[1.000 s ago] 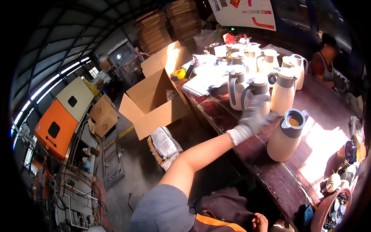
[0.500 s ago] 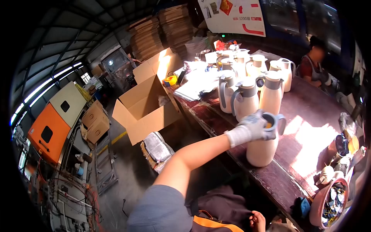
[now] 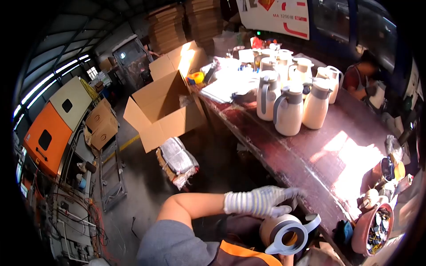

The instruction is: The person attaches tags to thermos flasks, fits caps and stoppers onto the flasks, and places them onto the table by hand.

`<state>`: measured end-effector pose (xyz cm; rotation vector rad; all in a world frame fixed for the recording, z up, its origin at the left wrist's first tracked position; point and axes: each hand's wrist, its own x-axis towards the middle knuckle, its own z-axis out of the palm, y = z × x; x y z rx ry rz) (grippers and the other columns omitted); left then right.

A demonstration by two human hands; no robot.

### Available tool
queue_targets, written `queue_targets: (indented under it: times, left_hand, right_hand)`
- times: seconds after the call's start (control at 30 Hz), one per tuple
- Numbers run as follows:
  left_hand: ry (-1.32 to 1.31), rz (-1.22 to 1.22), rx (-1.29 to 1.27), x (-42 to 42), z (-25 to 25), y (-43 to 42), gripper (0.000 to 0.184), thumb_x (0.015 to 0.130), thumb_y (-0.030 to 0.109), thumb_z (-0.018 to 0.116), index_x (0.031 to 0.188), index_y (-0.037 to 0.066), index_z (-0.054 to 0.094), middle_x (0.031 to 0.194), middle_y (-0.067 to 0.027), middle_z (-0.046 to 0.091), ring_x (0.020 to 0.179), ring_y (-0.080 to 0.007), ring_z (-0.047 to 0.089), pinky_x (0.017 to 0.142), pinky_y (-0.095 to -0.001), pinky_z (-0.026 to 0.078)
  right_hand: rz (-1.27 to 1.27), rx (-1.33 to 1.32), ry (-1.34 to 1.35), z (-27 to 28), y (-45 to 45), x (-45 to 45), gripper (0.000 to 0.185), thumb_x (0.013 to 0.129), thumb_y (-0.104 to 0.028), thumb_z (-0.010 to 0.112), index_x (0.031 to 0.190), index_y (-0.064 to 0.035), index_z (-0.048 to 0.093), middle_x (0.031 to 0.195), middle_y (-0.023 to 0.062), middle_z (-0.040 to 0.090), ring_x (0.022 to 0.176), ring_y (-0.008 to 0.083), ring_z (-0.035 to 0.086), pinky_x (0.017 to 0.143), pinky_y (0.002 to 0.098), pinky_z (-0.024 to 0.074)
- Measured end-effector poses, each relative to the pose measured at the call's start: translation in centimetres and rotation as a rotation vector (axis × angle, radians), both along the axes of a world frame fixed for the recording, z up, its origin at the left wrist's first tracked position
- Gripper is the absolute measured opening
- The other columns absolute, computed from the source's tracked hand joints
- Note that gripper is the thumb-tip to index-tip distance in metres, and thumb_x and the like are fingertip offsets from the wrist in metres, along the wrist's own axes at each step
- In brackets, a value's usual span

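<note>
A cream jug (image 3: 271,228) with a grey collar and handle is tilted at the near edge of the table (image 3: 310,177), its round mouth turned up to the camera. Just above the jug is my left hand (image 3: 262,201) in a striped white glove, fingers extended and apart, the tips slightly blurred. My right hand (image 3: 287,259) shows only a bare part below the jug's rim, against the jug; its fingers are mostly hidden. Several similar jugs (image 3: 289,113) stand upright farther back on the table.
Left of the table is an open cardboard box (image 3: 164,108), with a wrapped bundle (image 3: 177,157) below it. A reddish bowl of small parts (image 3: 361,235) sits at the near right. A person (image 3: 361,75) is across the table at the far right, holding a pale object.
The jug has come from the tabletop to the near edge by my body and tipped over. My left hand has come back with it and its fingers are now off the rim.
</note>
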<state>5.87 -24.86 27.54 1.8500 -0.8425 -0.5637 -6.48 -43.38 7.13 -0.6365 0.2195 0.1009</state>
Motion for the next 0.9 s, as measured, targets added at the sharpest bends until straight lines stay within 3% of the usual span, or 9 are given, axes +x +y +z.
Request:
queue_targets:
  times: [0.07, 0.2, 0.27, 0.37, 0.47, 0.5, 0.53, 0.7, 0.9]
  left_hand:
    - [-0.509, -0.115, -0.005, 2.1, -3.3, -0.5, 0.062, 0.079, 0.017, 0.062, 0.136, 0.003, 0.041, 0.119, -0.0180, 0.058, 0.109, -0.0297, 0.058, 0.095, -0.0353, 0.045]
    - [0.286, -0.279, -0.149, 0.8, -6.7, -3.3, 0.046, 0.078, 0.017, 0.069, 0.121, 0.006, 0.057, 0.104, -0.0072, 0.065, 0.092, -0.0141, 0.060, 0.082, -0.0283, 0.048]
    - [0.392, -0.185, -0.212, -0.3, -7.7, -3.9, 0.015, 0.086, 0.014, 0.067, 0.098, 0.006, 0.068, 0.087, -0.0006, 0.067, 0.082, -0.0084, 0.059, 0.075, -0.0259, 0.048]
    - [0.264, -0.046, -0.287, -0.1, -7.6, -2.1, 0.013, 0.087, 0.015, 0.067, 0.094, 0.005, 0.068, 0.085, -0.0014, 0.068, 0.081, -0.0091, 0.061, 0.076, -0.0263, 0.049]
    - [0.435, 0.210, -0.232, 0.6, -8.8, -0.2, 0.015, 0.089, 0.016, 0.066, 0.095, 0.002, 0.068, 0.087, -0.0003, 0.068, 0.084, -0.0066, 0.060, 0.079, -0.0235, 0.049]
    - [0.414, 0.257, -0.226, 0.5, -9.3, 0.3, 0.015, 0.089, 0.016, 0.066, 0.096, 0.002, 0.067, 0.088, 0.0003, 0.067, 0.085, -0.0061, 0.060, 0.080, -0.0229, 0.049]
    - [0.391, 0.301, -0.222, 0.5, -9.8, 0.7, 0.016, 0.089, 0.016, 0.066, 0.097, 0.002, 0.067, 0.089, 0.0010, 0.067, 0.086, -0.0057, 0.059, 0.080, -0.0224, 0.049]
    - [0.276, 0.275, 0.044, -1.2, -9.5, 1.0, 0.029, 0.075, 0.002, 0.065, 0.104, 0.006, 0.066, 0.090, -0.0016, 0.066, 0.090, -0.0097, 0.061, 0.085, -0.0237, 0.046]
    - [0.349, 0.201, 0.091, -3.1, -10.5, 0.1, 0.029, 0.076, 0.006, 0.067, 0.104, 0.009, 0.065, 0.074, 0.0004, 0.063, 0.063, -0.0099, 0.058, 0.060, -0.0260, 0.048]
  right_hand:
    - [0.018, -0.106, 0.019, 0.4, 0.7, -0.6, 0.053, 0.096, -0.041, 0.048, 0.133, -0.0036, 0.045, 0.129, 0.0115, 0.053, 0.116, 0.0256, 0.051, 0.096, 0.0408, 0.0438]
    - [0.095, -0.350, 0.032, -0.4, 0.8, -1.8, 0.044, 0.095, -0.034, 0.050, 0.127, -0.0029, 0.050, 0.119, 0.0099, 0.058, 0.105, 0.0207, 0.055, 0.087, 0.0357, 0.0467]
    - [0.134, -0.487, 0.034, -1.1, 0.1, -2.4, 0.040, 0.095, -0.030, 0.051, 0.124, -0.0025, 0.053, 0.114, 0.0091, 0.060, 0.100, 0.0183, 0.057, 0.083, 0.0331, 0.0481]
    - [0.121, -0.738, 0.055, -2.8, -3.7, -3.9, 0.034, 0.095, -0.025, 0.052, 0.119, -0.0020, 0.058, 0.107, 0.0079, 0.064, 0.092, 0.0146, 0.060, 0.076, 0.0292, 0.0503]
    - [-0.360, -0.942, 0.393, -1.0, -10.0, -7.4, 0.030, 0.095, -0.026, 0.051, 0.109, -0.0012, 0.060, 0.087, 0.0037, 0.064, 0.067, 0.0092, 0.058, 0.057, 0.0205, 0.0470]
    - [-0.433, -0.969, 0.364, -7.3, -17.6, -10.5, 0.039, 0.085, -0.029, 0.062, 0.113, -0.0021, 0.057, 0.095, 0.0101, 0.062, 0.078, 0.0190, 0.060, 0.065, 0.0289, 0.0496]
    - [-0.395, -1.082, 0.592, 1.5, -15.8, -12.3, 0.066, 0.090, -0.042, 0.060, 0.140, -0.0045, 0.037, 0.138, 0.0190, 0.043, 0.123, 0.0329, 0.045, 0.101, 0.0438, 0.0386]
    - [-0.308, -0.968, 0.529, -0.4, -8.4, -9.4, 0.066, 0.090, -0.041, 0.060, 0.140, -0.0043, 0.038, 0.138, 0.0193, 0.043, 0.123, 0.0333, 0.045, 0.101, 0.0440, 0.0382]
    - [-0.270, -0.950, 0.537, 0.0, -8.7, -9.5, 0.066, 0.090, -0.040, 0.060, 0.140, -0.0042, 0.038, 0.138, 0.0197, 0.043, 0.124, 0.0337, 0.045, 0.102, 0.0442, 0.0377]
